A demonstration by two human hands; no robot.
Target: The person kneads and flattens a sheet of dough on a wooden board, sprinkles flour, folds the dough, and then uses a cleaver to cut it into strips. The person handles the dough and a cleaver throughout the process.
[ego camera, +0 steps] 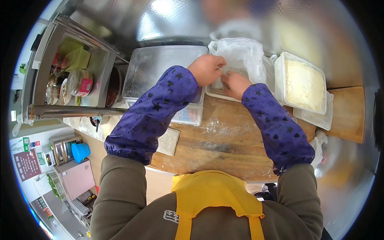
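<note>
Over the near left part of a clear plastic container [223, 93] at the back of the wooden worktop, my two hands are close together. My left hand [206, 69] has its fingers bent, with whitish residue on the fingertips. My right hand [237, 85] is just to its right, fingers curled down at the container. A crumpled translucent plastic bag [240, 54] lies over the container's back and right side. Whether either hand pinches something thin, such as the film, cannot be made out. Purple patterned sleeve covers are on both forearms.
A lidded plastic bin [165, 69] stands left of my hands. At right, a white tub [304, 82] holds a pale, floury mass. A metal shelf [78, 111] with jars borders the left. Flour dusts the wooden worktop [216, 150]; a flat pale slab [168, 141] lies near its edge. A metal wall rises behind.
</note>
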